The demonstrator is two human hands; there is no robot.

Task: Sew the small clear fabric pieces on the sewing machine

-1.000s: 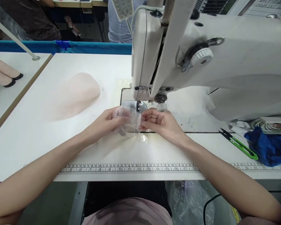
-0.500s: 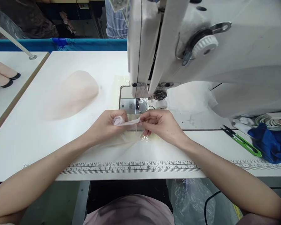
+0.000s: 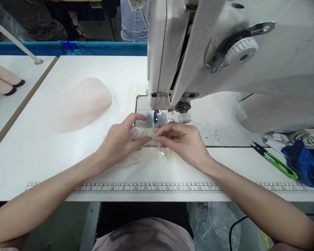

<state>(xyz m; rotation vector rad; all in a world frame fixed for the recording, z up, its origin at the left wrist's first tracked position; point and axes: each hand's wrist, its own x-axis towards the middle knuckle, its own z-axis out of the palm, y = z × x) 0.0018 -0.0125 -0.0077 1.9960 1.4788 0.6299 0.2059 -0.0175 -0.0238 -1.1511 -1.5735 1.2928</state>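
Two hands meet in front of the sewing machine (image 3: 225, 52) on the white desk (image 3: 42, 157). Between them they hold a thin, see-through piece of cloth (image 3: 143, 136), pale pink at one end. It sits just in front of the shiny metal plate (image 3: 146, 118) under the needle. The left hand (image 3: 120, 139) is partly curled, and its thumb and fingers pinch the bunched pink end, with one finger stretched out onto the plate. The right hand (image 3: 183, 141) is curled too, and its thumb and first finger pinch the other end of the cloth. The loose part of the cloth hangs down onto the desk below the hands. A pile of soft peach cloth (image 3: 86, 103) lies well off to the left. A ruler strip (image 3: 146, 188) runs along the near edge of the desk. Green thread snips (image 3: 274, 160) lie to the right, just beside a heap of blue cloth (image 3: 306, 162). On the next desk at the far left lie two pale doll-like legs with black shoes (image 3: 5, 83)
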